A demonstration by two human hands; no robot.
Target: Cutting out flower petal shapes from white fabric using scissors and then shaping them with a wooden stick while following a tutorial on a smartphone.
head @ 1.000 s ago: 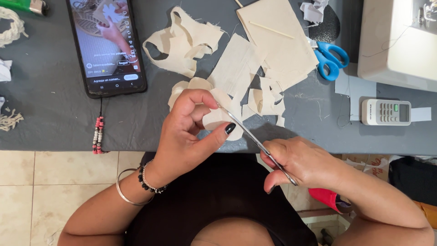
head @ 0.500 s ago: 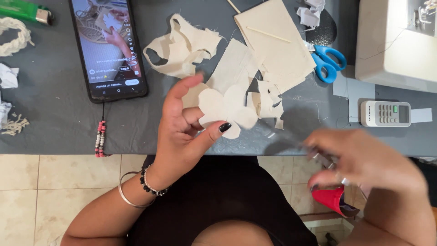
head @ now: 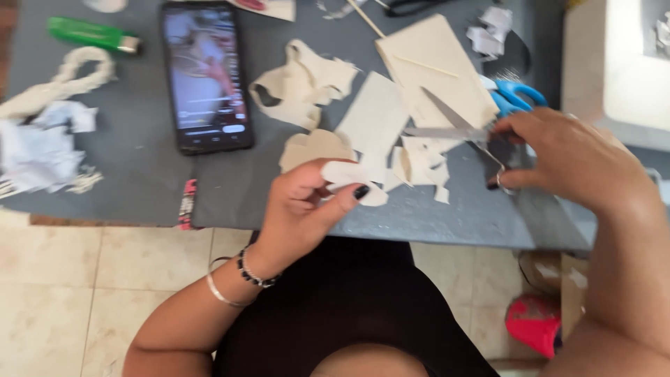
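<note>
Cream cut-out piece (head: 352, 183) pinched in left hand (head: 303, 209) grip, thumb over it, held at near edge of grey tabletop (head: 125, 174). Metal scissors (head: 453, 129), blades spread, lying on tabletop; handle end gripped by right hand (head: 569, 160), fingers closed on it. Cream scraps (head: 419, 164) piled between hands. Blue-handled scissors (head: 513, 94) just behind. Phone (head: 204, 75) placed left, green lighter (head: 91, 35) further left.

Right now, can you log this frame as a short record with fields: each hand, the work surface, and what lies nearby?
left hand: pinches a cream fabric cutout between thumb and fingers
right hand: grips metal scissors, blades open over the scraps
surface: grey table
near left hand: cream fabric scraps, phone with lit screen
near right hand: blue-handled scissors
far left: green lighter, braided cord
</note>
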